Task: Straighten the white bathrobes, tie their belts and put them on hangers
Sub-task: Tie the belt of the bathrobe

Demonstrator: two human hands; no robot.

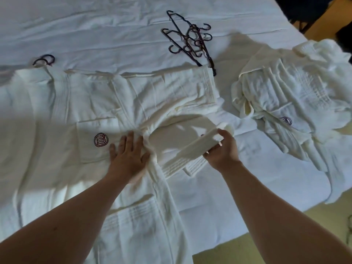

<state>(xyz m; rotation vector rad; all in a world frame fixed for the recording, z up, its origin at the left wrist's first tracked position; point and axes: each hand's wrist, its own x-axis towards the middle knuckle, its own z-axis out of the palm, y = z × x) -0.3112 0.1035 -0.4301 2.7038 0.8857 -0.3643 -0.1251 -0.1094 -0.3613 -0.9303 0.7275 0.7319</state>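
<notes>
While the left hand (129,155) lies flat, fingers straight, pressing on the waist of the near bathrobe (62,141) beside its dark red emblem (101,140), the right hand (222,147) grasps the end of a folded white band, most likely the belt (192,147), fingers curled round it and lifted slightly off the bed (95,31). This bathrobe lies spread flat across the near left of the bed, with hanger hooks (44,60) showing at its far left edge. Step in hand, by my judgement: belt tying, with the knot gathered just right of the left hand and not yet finished. Next move calls for drawing the band taut against the pinned waist without dragging the smoothed cloth. A second bathrobe (291,100) lies crumpled at the right, untouched. Spare dark hangers (190,40) lie piled at the far centre.
</notes>
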